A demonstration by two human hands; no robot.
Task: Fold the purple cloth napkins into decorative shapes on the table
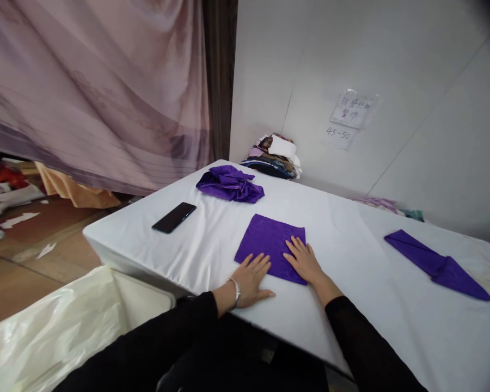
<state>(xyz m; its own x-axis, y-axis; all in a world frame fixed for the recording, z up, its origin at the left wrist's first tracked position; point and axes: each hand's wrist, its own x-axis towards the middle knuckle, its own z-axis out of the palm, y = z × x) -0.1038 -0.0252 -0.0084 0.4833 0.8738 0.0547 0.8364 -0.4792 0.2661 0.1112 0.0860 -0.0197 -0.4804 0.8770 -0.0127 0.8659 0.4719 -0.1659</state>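
While L hand [251, 280] & R hand [304, 263] rest flat, unclenched, fingers on purple square [261, 234], it lies R of phone [175, 218]; crumpled purple cloth [231, 185] beyond & R of phone; folded purple piece [436, 264] well R of phone.

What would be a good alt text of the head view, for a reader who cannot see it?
A person's left hand and right hand touch a flat, squarish purple cloth on a white-covered table. Behind it lies a crumpled purple cloth; a black phone is at left, a narrow folded purple cloth at right.
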